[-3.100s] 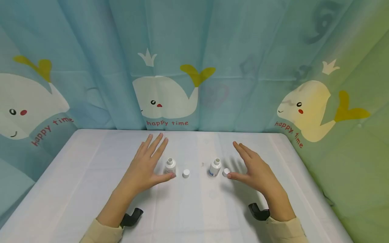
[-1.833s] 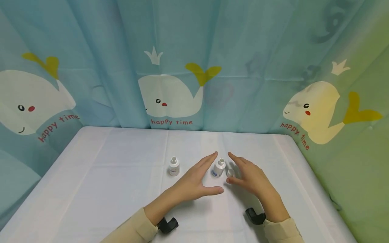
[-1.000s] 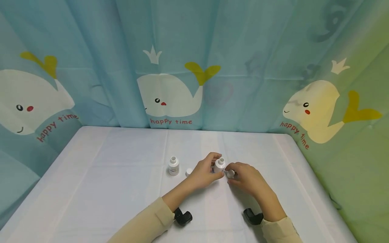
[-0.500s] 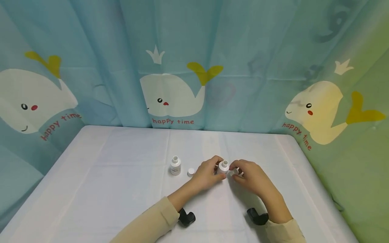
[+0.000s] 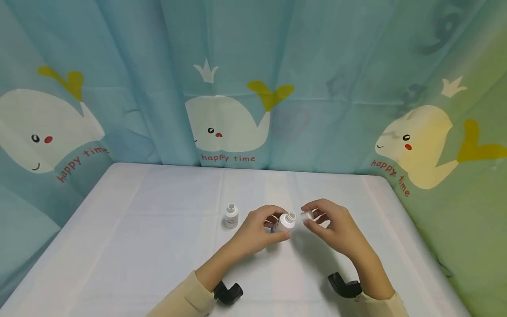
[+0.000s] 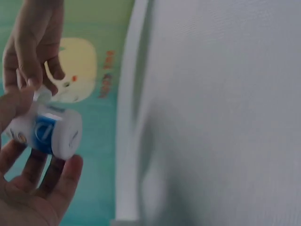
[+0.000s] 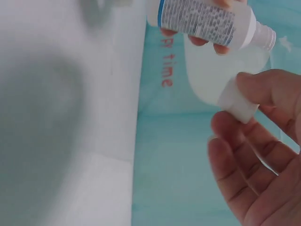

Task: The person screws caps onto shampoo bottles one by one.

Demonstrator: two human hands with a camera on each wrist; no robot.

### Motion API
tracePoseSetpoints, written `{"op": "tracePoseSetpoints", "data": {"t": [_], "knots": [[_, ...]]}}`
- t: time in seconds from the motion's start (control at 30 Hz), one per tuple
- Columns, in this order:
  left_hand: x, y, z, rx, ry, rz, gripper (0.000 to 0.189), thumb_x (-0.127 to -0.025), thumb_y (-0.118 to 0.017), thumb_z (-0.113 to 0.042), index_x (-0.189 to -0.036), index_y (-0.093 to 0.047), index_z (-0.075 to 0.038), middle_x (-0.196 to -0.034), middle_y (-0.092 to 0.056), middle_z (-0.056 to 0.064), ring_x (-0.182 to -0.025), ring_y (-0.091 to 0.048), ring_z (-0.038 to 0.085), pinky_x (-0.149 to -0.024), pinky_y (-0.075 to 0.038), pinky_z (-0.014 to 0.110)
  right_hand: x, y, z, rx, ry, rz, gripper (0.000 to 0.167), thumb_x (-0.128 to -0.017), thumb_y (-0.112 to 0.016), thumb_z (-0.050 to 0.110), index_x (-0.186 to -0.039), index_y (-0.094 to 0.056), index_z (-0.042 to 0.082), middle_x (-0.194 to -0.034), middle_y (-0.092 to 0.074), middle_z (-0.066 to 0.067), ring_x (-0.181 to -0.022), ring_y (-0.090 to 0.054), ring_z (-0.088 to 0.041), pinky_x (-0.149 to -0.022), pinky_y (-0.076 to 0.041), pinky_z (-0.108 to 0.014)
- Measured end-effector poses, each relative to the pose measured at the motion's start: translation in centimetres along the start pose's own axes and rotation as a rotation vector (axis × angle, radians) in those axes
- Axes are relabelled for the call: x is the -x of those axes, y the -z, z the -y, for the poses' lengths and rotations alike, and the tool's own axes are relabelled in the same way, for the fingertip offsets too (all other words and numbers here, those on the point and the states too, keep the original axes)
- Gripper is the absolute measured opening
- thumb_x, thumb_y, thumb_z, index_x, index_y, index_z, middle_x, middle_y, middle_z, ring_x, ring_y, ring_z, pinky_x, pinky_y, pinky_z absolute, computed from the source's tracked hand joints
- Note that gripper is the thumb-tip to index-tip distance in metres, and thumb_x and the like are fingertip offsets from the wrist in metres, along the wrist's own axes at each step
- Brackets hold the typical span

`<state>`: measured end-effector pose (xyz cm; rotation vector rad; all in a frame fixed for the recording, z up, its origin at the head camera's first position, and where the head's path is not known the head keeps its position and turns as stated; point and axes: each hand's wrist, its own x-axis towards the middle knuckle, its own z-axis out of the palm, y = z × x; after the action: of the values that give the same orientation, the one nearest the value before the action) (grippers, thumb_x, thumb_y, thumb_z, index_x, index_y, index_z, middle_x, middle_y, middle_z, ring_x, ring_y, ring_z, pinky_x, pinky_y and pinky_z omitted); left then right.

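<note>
L hand (image 5: 253,232) gripped uncapped btl (image 5: 285,223), R hand (image 5: 336,225) pinched cap (image 7: 238,102), both just lifted off tbl (image 5: 166,229); work apparently went midair.

The bottle (image 5: 284,223) you hold looks like smooth, softly glossy plastic, its label (image 7: 194,21) paper-like. At its three o'clock, your cap (image 7: 235,104) seems smooth matt plastic; at nine, the second bottle (image 5: 231,217) looks plastic too. Your tablecloth (image 5: 166,220) is matt fabric; at your twelve, the curtain (image 5: 317,48) is thin, faintly shiny cloth.
</note>
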<state>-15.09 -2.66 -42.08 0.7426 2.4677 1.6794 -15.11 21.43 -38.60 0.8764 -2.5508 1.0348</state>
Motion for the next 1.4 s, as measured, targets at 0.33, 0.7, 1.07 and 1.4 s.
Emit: {"op": "tracePoseSetpoints", "data": {"t": [0.33, 0.7, 1.07, 1.4], "knots": [[1.3, 3.0, -1.3, -0.048, -0.051, 0.016, 0.038, -0.078, -0.085, -0.023, -0.112, -0.068, -0.026, -0.102, -0.064, -0.016, -0.092, -0.06, 0.007, -0.079, -0.056, 0.028, -0.4, -0.3, 2.5, -0.306, 0.057, -0.032, 0.029, -0.081, -0.078, -0.005, -0.102, -0.069, 0.013, -0.107, -0.069, -0.004, -0.097, -0.066, -0.013, -0.073, -0.058, -0.026], [1.9, 3.6, -1.6, -0.111, -0.051, 0.058, 0.035, -0.077, -0.084, -0.024, -0.108, -0.07, -0.028, -0.097, -0.064, -0.018, -0.088, -0.059, 0.006, -0.077, -0.054, 0.028, -0.5, -1.6, 3.4, -0.364, 0.11, -0.058, 0.032, -0.079, -0.079, -0.006, -0.104, -0.069, 0.011, -0.104, -0.073, -0.004, -0.093, -0.069, -0.014, -0.073, -0.058, -0.027], [1.9, 3.3, -1.6, -0.152, -0.047, 0.071, 0.036, -0.077, -0.086, -0.027, -0.11, -0.07, -0.028, -0.098, -0.063, -0.018, -0.088, -0.059, 0.005, -0.074, -0.054, 0.026, -0.6, -1.7, 3.3, -0.313, 0.172, -0.013, 0.029, -0.081, -0.077, -0.007, -0.107, -0.071, 0.004, -0.106, -0.072, -0.008, -0.092, -0.069, -0.014, -0.073, -0.059, -0.026], [2.2, 3.3, -2.1, -0.163, -0.048, 0.069, 0.037, -0.077, -0.084, -0.028, -0.111, -0.07, -0.027, -0.099, -0.063, -0.015, -0.088, -0.059, 0.005, -0.072, -0.053, 0.025, -0.8, -2.4, 3.4, -0.273, 0.241, -0.097, 0.042, -0.071, -0.084, -0.008, -0.105, -0.07, 0.012, -0.109, -0.071, -0.007, -0.097, -0.067, -0.016, -0.07, -0.058, -0.024]]}}
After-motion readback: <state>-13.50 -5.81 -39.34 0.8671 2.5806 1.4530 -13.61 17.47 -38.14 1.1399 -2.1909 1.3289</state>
